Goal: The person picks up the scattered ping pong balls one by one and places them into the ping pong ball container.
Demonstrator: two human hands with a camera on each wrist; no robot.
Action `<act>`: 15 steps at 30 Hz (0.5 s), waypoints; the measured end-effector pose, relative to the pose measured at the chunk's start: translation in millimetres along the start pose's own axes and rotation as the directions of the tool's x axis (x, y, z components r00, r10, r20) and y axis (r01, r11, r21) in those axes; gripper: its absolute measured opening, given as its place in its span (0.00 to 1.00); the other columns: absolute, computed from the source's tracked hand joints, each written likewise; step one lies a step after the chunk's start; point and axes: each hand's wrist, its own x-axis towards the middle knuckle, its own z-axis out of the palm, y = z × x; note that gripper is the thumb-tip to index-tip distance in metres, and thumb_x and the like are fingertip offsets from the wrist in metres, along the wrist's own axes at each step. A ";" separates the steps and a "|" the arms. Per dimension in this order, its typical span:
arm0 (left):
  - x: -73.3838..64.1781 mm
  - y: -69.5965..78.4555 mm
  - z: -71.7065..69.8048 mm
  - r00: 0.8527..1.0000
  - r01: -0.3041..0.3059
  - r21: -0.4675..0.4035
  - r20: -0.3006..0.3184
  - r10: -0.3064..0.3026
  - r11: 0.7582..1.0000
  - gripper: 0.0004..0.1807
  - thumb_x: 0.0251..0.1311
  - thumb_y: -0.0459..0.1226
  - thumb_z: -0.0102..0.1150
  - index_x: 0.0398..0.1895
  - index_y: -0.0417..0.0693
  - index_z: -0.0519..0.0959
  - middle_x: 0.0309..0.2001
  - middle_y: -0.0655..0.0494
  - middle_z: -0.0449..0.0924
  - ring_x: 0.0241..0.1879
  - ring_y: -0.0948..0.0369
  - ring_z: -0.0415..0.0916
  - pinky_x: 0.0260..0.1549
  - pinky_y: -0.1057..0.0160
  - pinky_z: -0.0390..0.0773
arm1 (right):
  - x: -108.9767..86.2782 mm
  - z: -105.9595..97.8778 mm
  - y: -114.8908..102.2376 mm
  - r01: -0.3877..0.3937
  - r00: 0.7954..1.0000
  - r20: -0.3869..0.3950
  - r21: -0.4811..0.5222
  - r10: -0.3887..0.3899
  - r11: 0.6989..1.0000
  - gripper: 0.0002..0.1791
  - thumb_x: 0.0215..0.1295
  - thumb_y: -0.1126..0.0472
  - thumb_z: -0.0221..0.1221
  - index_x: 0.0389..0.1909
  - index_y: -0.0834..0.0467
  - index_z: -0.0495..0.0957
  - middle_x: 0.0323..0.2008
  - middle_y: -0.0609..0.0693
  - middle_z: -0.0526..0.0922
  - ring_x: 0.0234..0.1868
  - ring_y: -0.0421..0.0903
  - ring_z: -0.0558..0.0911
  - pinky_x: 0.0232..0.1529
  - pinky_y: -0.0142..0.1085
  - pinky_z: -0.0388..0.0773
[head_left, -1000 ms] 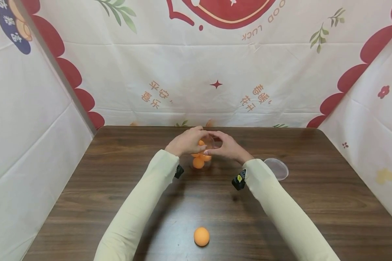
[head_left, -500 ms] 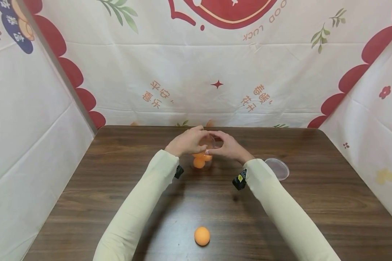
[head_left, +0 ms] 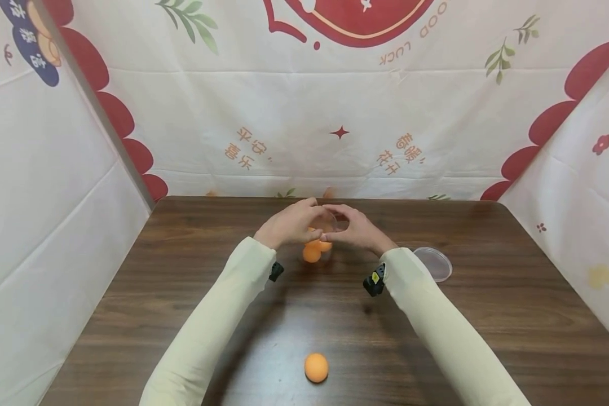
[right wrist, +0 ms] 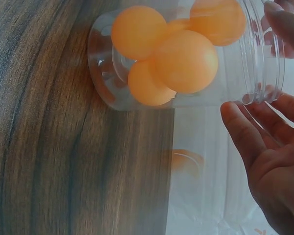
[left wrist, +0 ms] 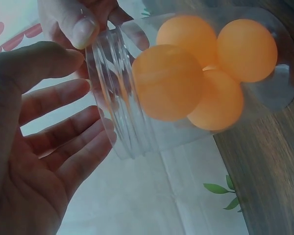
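A clear plastic jar (left wrist: 129, 115) with a ridged screw neck stands upright near the table's back edge, holding several orange ping-pong balls (head_left: 312, 254). My left hand (head_left: 292, 223) curls round the left side of its rim, fingertips on the neck in the left wrist view. Round the opposite side curls my right hand (head_left: 356, 230); in the right wrist view its fingers (right wrist: 237, 122) touch the neck from below. The two thumbs meet at the near side of the rim. Part of the jar is hidden behind the hands in the head view.
A round clear lid (head_left: 433, 264) lies flat to the right of the right wrist. One loose orange ping-pong ball (head_left: 316, 368) sits near the front of the dark wooden table (head_left: 147, 316). Printed white cloth (head_left: 284, 101) hangs behind and at both sides.
An orange ball seen high in the jar between the hands a second ago no longer shows there. The hands have barely moved; the whole head view has shifted slightly.
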 end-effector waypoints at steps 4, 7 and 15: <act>-6.2 2.3 0.1 1.000 0.002 0.014 -0.005 -0.002 1.000 0.22 0.60 0.42 0.62 0.57 0.48 0.75 0.46 0.51 0.73 0.40 0.57 0.71 0.41 0.61 0.75 | 0.0 -1.0 0.5 0.009 1.000 0.006 0.007 -0.009 1.000 0.43 0.55 0.50 0.68 0.70 0.55 0.61 0.67 0.56 0.65 0.65 0.57 0.67 0.58 0.49 0.72; -10.8 4.1 0.9 1.000 -0.016 0.038 -0.010 0.017 0.999 0.21 0.60 0.41 0.61 0.56 0.47 0.76 0.46 0.51 0.73 0.39 0.58 0.71 0.41 0.62 0.75 | -0.4 0.1 1.1 0.006 1.000 0.005 0.008 -0.006 1.000 0.42 0.55 0.50 0.68 0.69 0.55 0.62 0.67 0.56 0.66 0.65 0.57 0.68 0.58 0.49 0.73; -23.7 9.7 -1.2 0.997 -0.041 0.010 -0.063 0.041 0.999 0.16 0.60 0.40 0.61 0.49 0.44 0.77 0.43 0.52 0.72 0.35 0.60 0.69 0.37 0.64 0.74 | -1.0 1.2 0.0 0.008 1.000 -0.015 -0.004 -0.008 1.000 0.40 0.55 0.54 0.68 0.68 0.55 0.63 0.65 0.55 0.68 0.63 0.55 0.69 0.56 0.46 0.75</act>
